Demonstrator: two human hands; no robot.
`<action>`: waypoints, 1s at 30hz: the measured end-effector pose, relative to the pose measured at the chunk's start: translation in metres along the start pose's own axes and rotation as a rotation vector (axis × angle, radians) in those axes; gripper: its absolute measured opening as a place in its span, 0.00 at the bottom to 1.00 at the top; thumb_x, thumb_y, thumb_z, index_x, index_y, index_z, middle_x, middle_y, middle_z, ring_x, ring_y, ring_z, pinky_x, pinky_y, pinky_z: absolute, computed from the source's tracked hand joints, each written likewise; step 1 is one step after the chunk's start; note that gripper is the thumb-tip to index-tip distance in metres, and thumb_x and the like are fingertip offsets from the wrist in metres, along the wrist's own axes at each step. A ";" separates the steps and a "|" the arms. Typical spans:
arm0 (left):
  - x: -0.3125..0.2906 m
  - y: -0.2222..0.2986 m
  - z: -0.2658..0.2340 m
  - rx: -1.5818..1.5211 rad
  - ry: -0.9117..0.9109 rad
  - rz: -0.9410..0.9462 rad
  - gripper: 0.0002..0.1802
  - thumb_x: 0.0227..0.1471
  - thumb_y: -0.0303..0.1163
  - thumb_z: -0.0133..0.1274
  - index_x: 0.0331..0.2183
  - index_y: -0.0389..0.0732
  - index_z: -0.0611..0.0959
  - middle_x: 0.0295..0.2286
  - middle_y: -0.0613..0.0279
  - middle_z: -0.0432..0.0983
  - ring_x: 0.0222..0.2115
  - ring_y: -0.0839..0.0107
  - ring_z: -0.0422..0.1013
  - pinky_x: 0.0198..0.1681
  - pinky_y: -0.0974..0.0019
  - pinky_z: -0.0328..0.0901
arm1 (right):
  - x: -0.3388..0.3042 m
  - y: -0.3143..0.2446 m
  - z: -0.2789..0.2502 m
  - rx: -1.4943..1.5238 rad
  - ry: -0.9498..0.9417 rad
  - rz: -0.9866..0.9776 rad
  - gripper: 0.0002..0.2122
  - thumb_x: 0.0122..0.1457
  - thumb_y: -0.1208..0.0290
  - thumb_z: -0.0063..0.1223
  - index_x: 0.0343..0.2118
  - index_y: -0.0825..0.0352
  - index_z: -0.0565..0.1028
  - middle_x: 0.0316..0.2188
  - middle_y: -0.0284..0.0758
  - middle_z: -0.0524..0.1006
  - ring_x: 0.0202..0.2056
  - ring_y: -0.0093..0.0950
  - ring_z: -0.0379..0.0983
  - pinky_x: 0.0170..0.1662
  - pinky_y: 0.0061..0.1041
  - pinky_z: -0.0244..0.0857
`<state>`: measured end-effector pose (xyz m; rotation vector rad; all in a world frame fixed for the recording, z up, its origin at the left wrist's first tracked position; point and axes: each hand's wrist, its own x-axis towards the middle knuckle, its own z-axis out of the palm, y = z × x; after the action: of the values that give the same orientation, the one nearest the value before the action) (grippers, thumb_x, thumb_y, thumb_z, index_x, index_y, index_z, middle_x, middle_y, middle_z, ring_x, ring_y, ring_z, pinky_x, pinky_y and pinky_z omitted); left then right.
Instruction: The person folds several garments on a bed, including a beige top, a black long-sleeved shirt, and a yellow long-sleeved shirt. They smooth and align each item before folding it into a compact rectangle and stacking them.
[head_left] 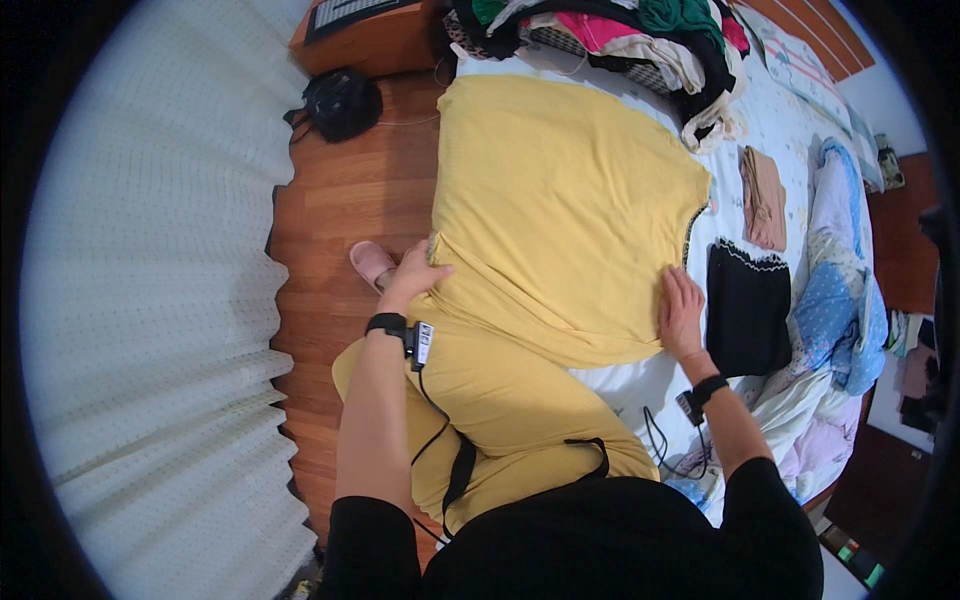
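Note:
A large yellow garment point(575, 200) lies spread over the bed in front of me; its exact kind does not show. A dark patterned strip shows at its right edge, and folds run slantwise across its near part. At its near left edge my left hand point(413, 274) is closed on the cloth, thumb on top and some fingers partly hidden. My right hand point(682, 312) rests open with its fingers stretched out along the right edge. Just beyond it lies a folded black garment point(747, 310) with a pale wavy trim.
A folded tan garment point(764, 198) lies on the white bedsheet point(728, 225). Mixed clothes point(650, 45) are heaped at the far end. Rumpled blue bedding point(835, 310) is on the right. Left are a curtain point(170, 300), a black bag point(342, 104) and a pink slipper point(371, 261).

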<state>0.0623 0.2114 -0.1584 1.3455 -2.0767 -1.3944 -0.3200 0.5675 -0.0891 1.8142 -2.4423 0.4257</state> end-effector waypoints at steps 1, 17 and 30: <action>-0.002 0.006 0.007 0.157 0.022 -0.015 0.26 0.48 0.37 0.63 0.45 0.30 0.79 0.37 0.36 0.79 0.41 0.44 0.76 0.47 0.55 0.69 | -0.004 -0.012 -0.006 0.124 -0.060 -0.045 0.27 0.57 0.72 0.54 0.62 0.67 0.65 0.60 0.43 0.67 0.61 0.45 0.61 0.64 0.44 0.52; -0.147 0.132 -0.155 -0.519 -0.606 -0.097 0.24 0.57 0.25 0.58 0.54 0.32 0.75 0.46 0.67 0.76 0.46 0.77 0.70 0.52 0.69 0.66 | 0.032 -0.037 -0.020 0.511 -0.621 -0.082 0.16 0.46 0.81 0.60 0.41 0.66 0.79 0.36 0.46 0.77 0.39 0.48 0.75 0.41 0.37 0.71; 0.028 0.014 -0.046 -0.051 -0.278 -0.279 0.06 0.48 0.29 0.63 0.29 0.38 0.84 0.24 0.63 0.80 0.29 0.75 0.75 0.35 0.67 0.70 | 0.135 0.044 0.001 0.579 -0.647 0.641 0.17 0.66 0.63 0.56 0.46 0.75 0.77 0.36 0.30 0.80 0.37 0.18 0.73 0.41 0.22 0.70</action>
<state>0.0712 0.1638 -0.1315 1.5426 -2.0601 -1.8303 -0.4021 0.4535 -0.0682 1.3959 -3.6844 0.7361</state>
